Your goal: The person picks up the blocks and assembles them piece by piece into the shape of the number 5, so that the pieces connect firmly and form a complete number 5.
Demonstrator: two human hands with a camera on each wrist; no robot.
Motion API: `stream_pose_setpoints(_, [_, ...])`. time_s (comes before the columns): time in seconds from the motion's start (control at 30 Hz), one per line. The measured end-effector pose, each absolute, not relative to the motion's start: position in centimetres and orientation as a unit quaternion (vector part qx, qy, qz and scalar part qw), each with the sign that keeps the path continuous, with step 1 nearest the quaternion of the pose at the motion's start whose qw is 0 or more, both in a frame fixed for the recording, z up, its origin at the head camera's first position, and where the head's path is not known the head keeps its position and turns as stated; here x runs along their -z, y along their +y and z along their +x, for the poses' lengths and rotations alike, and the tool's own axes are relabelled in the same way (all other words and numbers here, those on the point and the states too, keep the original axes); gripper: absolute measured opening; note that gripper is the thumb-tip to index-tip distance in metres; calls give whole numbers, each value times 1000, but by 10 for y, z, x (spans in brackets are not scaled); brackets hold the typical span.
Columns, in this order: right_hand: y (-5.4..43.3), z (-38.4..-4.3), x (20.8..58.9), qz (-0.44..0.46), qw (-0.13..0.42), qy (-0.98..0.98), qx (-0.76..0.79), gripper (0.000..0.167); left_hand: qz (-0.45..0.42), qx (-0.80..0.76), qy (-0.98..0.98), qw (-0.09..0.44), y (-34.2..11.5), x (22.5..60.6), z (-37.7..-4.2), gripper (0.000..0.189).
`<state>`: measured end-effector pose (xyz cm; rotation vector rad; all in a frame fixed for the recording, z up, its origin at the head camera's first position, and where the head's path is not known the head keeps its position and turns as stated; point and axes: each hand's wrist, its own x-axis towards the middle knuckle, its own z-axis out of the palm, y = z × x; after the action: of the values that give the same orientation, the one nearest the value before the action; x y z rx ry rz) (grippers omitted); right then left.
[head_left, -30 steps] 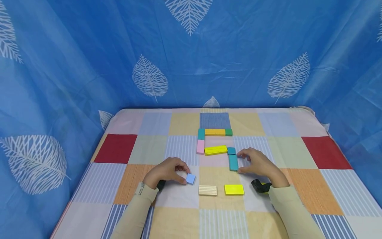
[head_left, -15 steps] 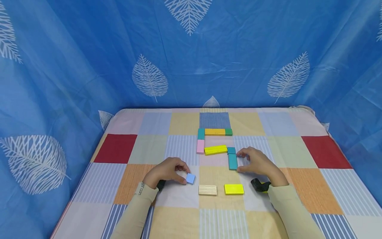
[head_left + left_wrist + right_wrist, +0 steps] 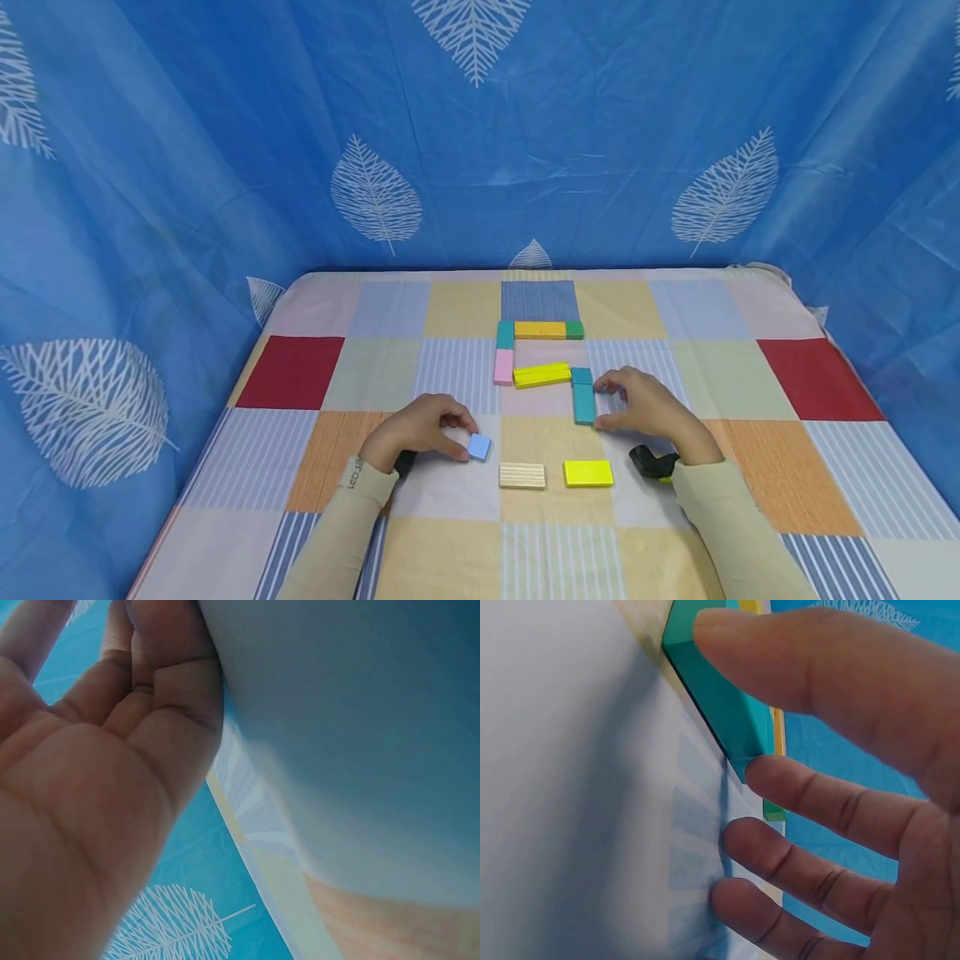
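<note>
In the head view, my left hand (image 3: 429,423) pinches a light blue square block (image 3: 479,447) between thumb and fingers, low over the cloth. My right hand (image 3: 647,404) is at the right side of a teal rectangular block (image 3: 584,404). Its thumb touches that block near the front end, and the index fingertip is near the far end, as the right wrist view also shows on the teal block (image 3: 720,690). A small darker teal block (image 3: 581,376) meets the rectangle's far end. Two thin yellow blocks (image 3: 542,376) run left from there to a pink block (image 3: 503,367).
Behind the pink block lies another teal block (image 3: 506,335), then an orange block (image 3: 540,330) and a green block (image 3: 573,330) in a row. Nearer, a ridged wooden block (image 3: 522,476) and a yellow block (image 3: 588,473) lie on the patchwork cloth (image 3: 442,550). Blue curtains (image 3: 480,167) surround the table.
The teal rectangle has slid slightly left, more in line with the small darker block, with my right hand following it. My left hand and the light blue block stay put.
</note>
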<state>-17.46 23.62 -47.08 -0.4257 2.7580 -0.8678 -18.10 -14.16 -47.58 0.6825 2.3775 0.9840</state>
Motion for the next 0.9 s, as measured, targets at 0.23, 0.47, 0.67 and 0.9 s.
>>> stream_pose_setpoints(0.23, [238,-172,469,-144,112,938,296,50,246,-359,868,240,-142,476,-181,26])
stream_pose_setpoints(0.47, [242,-165,468,-177,86,921,336,33,246,-360,867,240,-142,477,-181,26])
stream_pose_setpoints(0.67, [242,-154,469,-232,63,894,379,19,243,-356,870,241,-141,478,-182,25])
stream_pose_setpoints(0.9, [241,-142,474,-301,48,869,390,13,242,-355,870,242,-141,478,-182,25])
